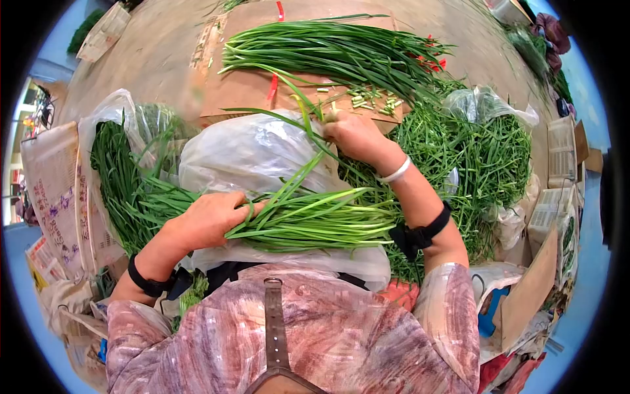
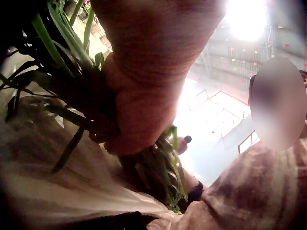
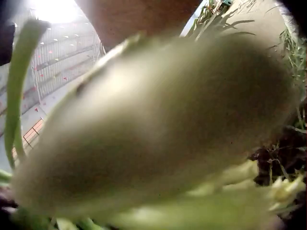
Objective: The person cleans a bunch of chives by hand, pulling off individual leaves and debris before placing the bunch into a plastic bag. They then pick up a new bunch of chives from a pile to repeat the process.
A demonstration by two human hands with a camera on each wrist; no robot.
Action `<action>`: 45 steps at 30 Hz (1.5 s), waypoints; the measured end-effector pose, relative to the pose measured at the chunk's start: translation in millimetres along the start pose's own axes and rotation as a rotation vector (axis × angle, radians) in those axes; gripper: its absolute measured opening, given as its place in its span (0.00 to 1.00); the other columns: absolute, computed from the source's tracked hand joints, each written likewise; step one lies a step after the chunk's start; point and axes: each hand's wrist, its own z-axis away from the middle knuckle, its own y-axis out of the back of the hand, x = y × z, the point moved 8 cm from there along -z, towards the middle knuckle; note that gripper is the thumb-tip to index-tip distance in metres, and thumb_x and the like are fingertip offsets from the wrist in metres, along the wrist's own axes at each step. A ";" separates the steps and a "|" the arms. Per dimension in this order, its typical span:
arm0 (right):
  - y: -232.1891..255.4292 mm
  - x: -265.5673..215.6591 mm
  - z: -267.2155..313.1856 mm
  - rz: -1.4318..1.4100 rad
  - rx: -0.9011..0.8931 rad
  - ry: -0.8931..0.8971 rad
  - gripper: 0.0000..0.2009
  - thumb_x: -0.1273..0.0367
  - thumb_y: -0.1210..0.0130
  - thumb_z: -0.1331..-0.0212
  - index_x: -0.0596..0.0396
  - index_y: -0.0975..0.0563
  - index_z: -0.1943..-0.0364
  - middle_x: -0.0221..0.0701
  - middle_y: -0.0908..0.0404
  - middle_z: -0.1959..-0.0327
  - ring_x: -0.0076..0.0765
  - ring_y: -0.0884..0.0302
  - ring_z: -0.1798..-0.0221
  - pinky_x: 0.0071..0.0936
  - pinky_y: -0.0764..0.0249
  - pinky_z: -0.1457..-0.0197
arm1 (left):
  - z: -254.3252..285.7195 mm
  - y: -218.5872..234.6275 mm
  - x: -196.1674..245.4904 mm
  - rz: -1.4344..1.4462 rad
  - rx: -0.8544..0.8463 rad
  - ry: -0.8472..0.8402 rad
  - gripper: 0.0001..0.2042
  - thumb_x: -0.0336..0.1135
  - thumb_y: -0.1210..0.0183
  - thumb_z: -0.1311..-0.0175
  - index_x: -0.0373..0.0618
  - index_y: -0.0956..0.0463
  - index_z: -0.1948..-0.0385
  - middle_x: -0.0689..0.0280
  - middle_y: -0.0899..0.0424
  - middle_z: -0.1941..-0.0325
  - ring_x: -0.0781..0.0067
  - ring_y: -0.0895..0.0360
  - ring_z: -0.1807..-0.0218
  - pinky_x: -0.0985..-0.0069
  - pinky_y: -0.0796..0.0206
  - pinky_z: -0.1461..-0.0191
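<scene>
In the head view my left hand (image 1: 207, 222) grips a bunch of garlic chives (image 1: 315, 223) lying across the lap, its pale stem ends pointing right. The left wrist view shows the fingers (image 2: 139, 129) wrapped over the leaves. My right hand (image 1: 359, 139) is raised above the bunch, pinching a few long chive blades (image 1: 307, 125), some of them yellowish. Those blades cross over the white plastic bag (image 1: 256, 151) between the hands. Something pale and blurred (image 3: 153, 129) fills most of the right wrist view and hides that hand's fingers.
Ahead, a neat bundle of chives (image 1: 328, 52) lies on flat cardboard (image 1: 243, 92), beside cut stem pieces (image 1: 367, 100). Loose green leaves (image 1: 485, 157) are heaped at the right. More chives (image 1: 111, 157) stand in clear plastic at the left. Crates (image 1: 551, 210) line the right side.
</scene>
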 end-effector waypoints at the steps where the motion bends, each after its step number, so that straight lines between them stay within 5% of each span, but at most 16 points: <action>1: 1.5 5.2 6.3 -0.021 -0.001 -0.013 0.06 0.75 0.46 0.54 0.53 0.23 0.69 0.37 0.23 0.63 0.48 0.25 0.64 0.38 0.28 0.61 | 1.3 1.3 1.2 0.007 0.001 0.006 0.45 0.23 0.35 0.71 0.56 0.41 0.39 0.59 0.30 0.67 0.54 0.27 0.65 0.63 0.35 0.64; 6: 49.3 38.0 84.5 -0.082 0.199 -0.191 0.03 0.76 0.45 0.52 0.58 0.24 0.72 0.39 0.23 0.72 0.48 0.24 0.69 0.38 0.28 0.65 | 1.3 1.5 -3.0 0.170 0.063 0.068 0.48 0.22 0.36 0.68 0.49 0.49 0.35 0.57 0.28 0.65 0.50 0.27 0.63 0.62 0.33 0.60; 9: 33.2 106.7 165.0 0.382 -0.399 -0.917 0.08 0.66 0.43 0.49 0.58 0.23 0.72 0.42 0.20 0.69 0.48 0.21 0.63 0.42 0.26 0.62 | 0.9 -5.8 -4.7 0.117 -0.065 0.107 0.49 0.22 0.35 0.69 0.49 0.51 0.35 0.56 0.27 0.63 0.49 0.27 0.61 0.62 0.33 0.59; 10: 32.1 103.8 175.3 0.324 -0.413 -0.940 0.11 0.64 0.44 0.49 0.58 0.22 0.70 0.42 0.19 0.67 0.47 0.21 0.63 0.40 0.26 0.61 | -1.1 -4.0 -3.2 0.117 -0.066 0.095 0.49 0.22 0.35 0.69 0.49 0.51 0.35 0.56 0.27 0.63 0.49 0.27 0.61 0.62 0.33 0.59; 15: 30.0 5.5 99.5 -0.541 0.005 -0.478 0.14 0.65 0.42 0.49 0.61 0.21 0.63 0.41 0.19 0.69 0.39 0.21 0.65 0.30 0.26 0.60 | -3.0 -0.1 1.1 0.033 -0.088 0.094 0.50 0.22 0.35 0.71 0.50 0.50 0.35 0.56 0.28 0.65 0.50 0.27 0.62 0.62 0.33 0.60; 18: 0.7 -14.8 89.8 -0.486 0.015 -0.393 0.09 0.70 0.45 0.47 0.63 0.22 0.67 0.38 0.19 0.74 0.32 0.23 0.73 0.29 0.27 0.66 | 1.0 -3.6 0.4 0.028 -0.062 0.070 0.51 0.21 0.35 0.74 0.52 0.49 0.35 0.58 0.29 0.65 0.51 0.27 0.64 0.63 0.33 0.62; 23: 21.6 41.4 158.1 -0.512 0.425 -0.851 0.08 0.68 0.45 0.48 0.61 0.22 0.70 0.40 0.21 0.79 0.43 0.22 0.73 0.36 0.27 0.68 | 6.0 -7.1 3.9 0.017 -0.061 0.050 0.50 0.22 0.35 0.74 0.53 0.46 0.36 0.59 0.31 0.67 0.53 0.28 0.66 0.63 0.34 0.65; 25: 22.2 80.5 197.8 0.038 0.176 -0.937 0.11 0.66 0.43 0.48 0.60 0.22 0.65 0.40 0.20 0.69 0.44 0.21 0.68 0.38 0.27 0.65 | 4.7 -7.1 3.3 0.023 -0.062 0.061 0.49 0.22 0.36 0.73 0.53 0.46 0.36 0.59 0.31 0.67 0.53 0.28 0.66 0.64 0.34 0.64; 28: 40.0 74.8 187.6 0.343 -0.132 -1.022 0.15 0.63 0.42 0.48 0.58 0.24 0.59 0.40 0.23 0.58 0.46 0.22 0.61 0.40 0.27 0.61 | 3.1 -4.3 3.7 0.012 -0.083 0.069 0.47 0.22 0.37 0.69 0.54 0.46 0.36 0.59 0.32 0.67 0.54 0.28 0.65 0.63 0.35 0.64; 30: 46.4 54.2 133.0 0.080 0.068 -0.805 0.20 0.62 0.42 0.47 0.60 0.27 0.53 0.45 0.26 0.52 0.48 0.27 0.51 0.34 0.30 0.50 | 1.7 -3.6 6.7 -0.008 -0.104 0.056 0.46 0.22 0.39 0.67 0.54 0.46 0.35 0.59 0.32 0.68 0.54 0.28 0.65 0.63 0.35 0.64; 34: -4.0 17.2 30.4 -0.348 0.158 -0.288 0.21 0.63 0.42 0.49 0.60 0.26 0.52 0.47 0.21 0.60 0.47 0.22 0.58 0.37 0.28 0.55 | 3.0 -3.2 7.4 -0.021 -0.077 0.069 0.45 0.23 0.39 0.64 0.59 0.46 0.35 0.59 0.31 0.67 0.55 0.27 0.65 0.63 0.34 0.63; 37: -25.0 6.5 16.3 -0.241 -0.004 -0.229 0.13 0.66 0.42 0.50 0.60 0.21 0.64 0.43 0.20 0.72 0.44 0.21 0.67 0.36 0.28 0.61 | 6.4 -9.3 2.2 0.035 -0.089 0.108 0.42 0.23 0.42 0.60 0.55 0.47 0.35 0.57 0.30 0.65 0.52 0.27 0.62 0.63 0.34 0.60; 39: -10.4 22.4 34.2 -0.284 0.259 -0.291 0.09 0.68 0.43 0.49 0.60 0.20 0.68 0.40 0.20 0.75 0.39 0.22 0.72 0.32 0.27 0.66 | 11.9 -23.2 -3.3 0.102 -0.119 0.152 0.40 0.22 0.44 0.57 0.52 0.48 0.35 0.55 0.28 0.61 0.50 0.27 0.59 0.63 0.33 0.58; 41: 7.0 51.6 64.4 -0.468 0.369 -0.559 0.07 0.72 0.47 0.45 0.62 0.20 0.68 0.33 0.20 0.78 0.22 0.24 0.76 0.21 0.28 0.74 | 12.1 -18.2 -2.0 0.390 0.134 0.050 0.38 0.22 0.48 0.53 0.48 0.50 0.35 0.50 0.30 0.49 0.43 0.30 0.51 0.64 0.34 0.50; 43: 29.5 75.0 99.4 -0.751 0.589 -0.680 0.07 0.72 0.48 0.43 0.60 0.19 0.68 0.34 0.19 0.76 0.25 0.22 0.75 0.22 0.26 0.72 | 14.3 -34.2 -8.6 0.470 0.009 0.152 0.37 0.24 0.46 0.51 0.44 0.51 0.35 0.50 0.33 0.42 0.49 0.31 0.44 0.69 0.37 0.44; 45: 29.6 96.5 144.8 -1.165 0.716 -0.923 0.18 0.67 0.47 0.41 0.65 0.27 0.51 0.42 0.20 0.65 0.33 0.20 0.67 0.22 0.23 0.63 | 22.3 -39.8 -16.2 0.882 0.207 0.138 0.37 0.26 0.43 0.51 0.42 0.50 0.35 0.56 0.28 0.46 0.62 0.28 0.48 0.72 0.37 0.46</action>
